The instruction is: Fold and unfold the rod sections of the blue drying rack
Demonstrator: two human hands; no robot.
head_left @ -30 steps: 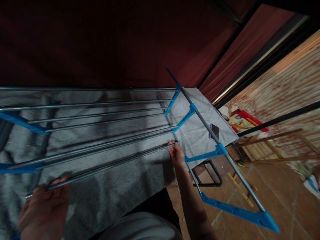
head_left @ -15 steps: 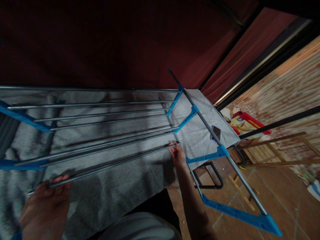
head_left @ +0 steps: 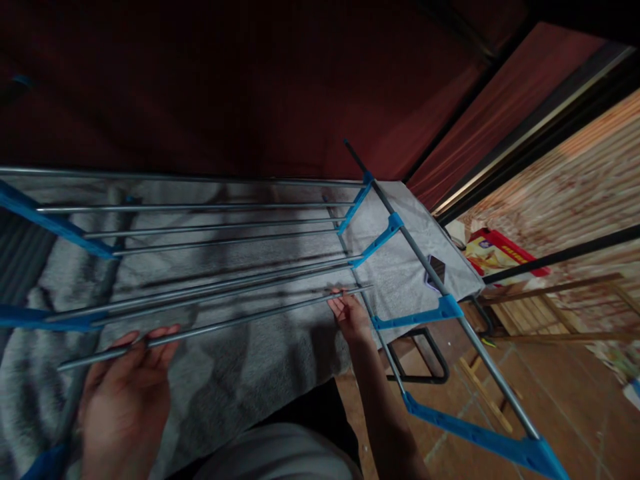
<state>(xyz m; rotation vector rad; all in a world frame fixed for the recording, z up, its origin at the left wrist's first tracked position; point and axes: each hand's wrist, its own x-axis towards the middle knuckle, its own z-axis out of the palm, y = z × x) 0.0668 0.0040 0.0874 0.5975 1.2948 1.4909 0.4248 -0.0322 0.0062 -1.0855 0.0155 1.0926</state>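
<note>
Rear blue brackets [head_left: 379, 241] already bore metal rods [head_left: 215, 208]. One loose rod [head_left: 250, 319], above the grey cloth [head_left: 225, 367], was unseated, left hand [head_left: 131, 393] grasping it near one end, right hand [head_left: 352, 316] pinching it near the other; two nearer brackets [head_left: 417, 315] bore none.

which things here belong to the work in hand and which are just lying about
Seem part of the work:
- metal rod, held by left hand and right hand
- blue brackets
- other rods

Apparently just lying about:
- phone
- red-and-yellow box
- wooden slatted item
</note>
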